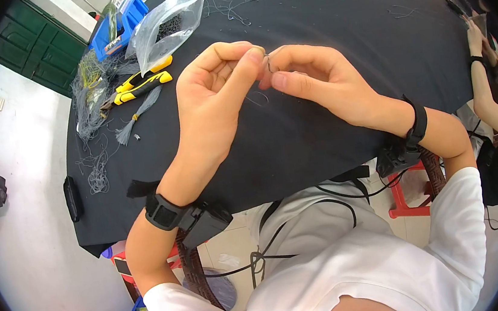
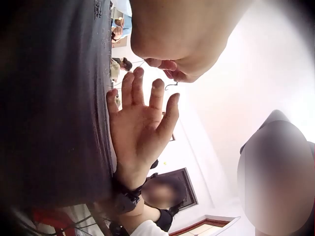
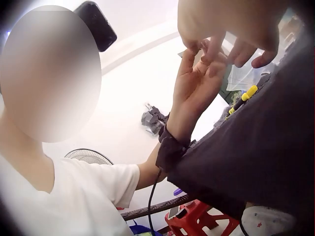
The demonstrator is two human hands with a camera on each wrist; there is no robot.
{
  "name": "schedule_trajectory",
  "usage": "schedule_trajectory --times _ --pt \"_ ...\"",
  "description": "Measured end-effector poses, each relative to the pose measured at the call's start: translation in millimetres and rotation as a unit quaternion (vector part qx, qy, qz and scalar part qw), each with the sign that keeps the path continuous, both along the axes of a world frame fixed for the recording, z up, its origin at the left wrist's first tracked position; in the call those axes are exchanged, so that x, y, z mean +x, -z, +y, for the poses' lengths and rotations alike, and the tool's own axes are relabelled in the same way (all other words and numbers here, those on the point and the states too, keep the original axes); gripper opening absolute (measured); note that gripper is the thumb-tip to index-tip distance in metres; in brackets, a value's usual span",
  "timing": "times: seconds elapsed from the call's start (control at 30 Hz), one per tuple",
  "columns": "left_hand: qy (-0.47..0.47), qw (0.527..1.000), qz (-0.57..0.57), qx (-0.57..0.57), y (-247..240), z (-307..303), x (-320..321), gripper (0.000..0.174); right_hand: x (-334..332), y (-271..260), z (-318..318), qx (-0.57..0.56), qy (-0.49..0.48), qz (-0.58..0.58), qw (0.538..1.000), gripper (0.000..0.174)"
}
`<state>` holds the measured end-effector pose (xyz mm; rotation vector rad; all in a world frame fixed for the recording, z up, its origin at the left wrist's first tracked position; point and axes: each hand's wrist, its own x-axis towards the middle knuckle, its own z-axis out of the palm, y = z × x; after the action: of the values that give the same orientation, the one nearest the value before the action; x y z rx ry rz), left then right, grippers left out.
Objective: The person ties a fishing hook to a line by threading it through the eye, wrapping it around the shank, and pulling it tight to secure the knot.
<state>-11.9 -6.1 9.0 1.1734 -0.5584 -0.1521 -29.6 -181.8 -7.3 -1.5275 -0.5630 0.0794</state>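
Observation:
Both hands are raised close together over the black-covered table. My left hand (image 1: 209,90) pinches a small dark fish hook (image 1: 269,63) between thumb and index finger. In the left wrist view the curved hook (image 2: 171,86) sticks out below the left fingertips. My right hand (image 1: 320,81) has its fingertips right beside the hook, with thumb and index finger apart. Seen from the left wrist, the right hand (image 2: 140,125) has spread, nearly straight fingers. A thin loop of line (image 1: 260,98) hangs beneath the hands.
Yellow-and-black pliers (image 1: 142,89), a tied bundle of line (image 1: 139,118) and a clear plastic bag (image 1: 166,30) with dark small pieces lie at the left. Behind them stands a blue bin (image 1: 120,26). Loose line tangles (image 1: 98,174) are scattered about. Another person's arm (image 1: 481,82) is at the right.

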Motion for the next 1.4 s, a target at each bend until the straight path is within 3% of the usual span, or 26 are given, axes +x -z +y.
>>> schedule_trajectory --times 0.2,0.3,0.4,0.6,1.1,1.23,1.4 --pt "-0.047 0.996 -0.065 0.037 0 -3 0 0.009 3 4 -1 0.058 -0.031 0.018 0.998 0.02" --pt "-0.167 0.909 -0.316 0.213 7 5 13 0.011 3 1 -1 0.05 -0.036 0.039 0.997 0.02" --pt "-0.218 0.838 -0.433 0.25 4 4 14 0.016 4 3 -1 0.054 -0.039 0.059 0.996 0.02" --pt "-0.273 0.781 -0.498 0.261 1 4 17 0.016 6 3 -2 0.038 -0.027 0.075 0.996 0.017" --pt "-0.451 0.732 -0.422 0.288 -9 69 74 0.01 3 -4 -5 0.01 -0.025 0.081 0.996 0.017" --pt "-0.488 0.671 -0.465 0.311 -14 85 84 0.014 4 -4 -7 0.004 -0.024 0.07 0.997 0.018" --pt "-0.511 0.628 -0.483 0.335 -13 101 94 0.012 2 -8 -8 0.01 -0.005 0.07 0.997 0.018"
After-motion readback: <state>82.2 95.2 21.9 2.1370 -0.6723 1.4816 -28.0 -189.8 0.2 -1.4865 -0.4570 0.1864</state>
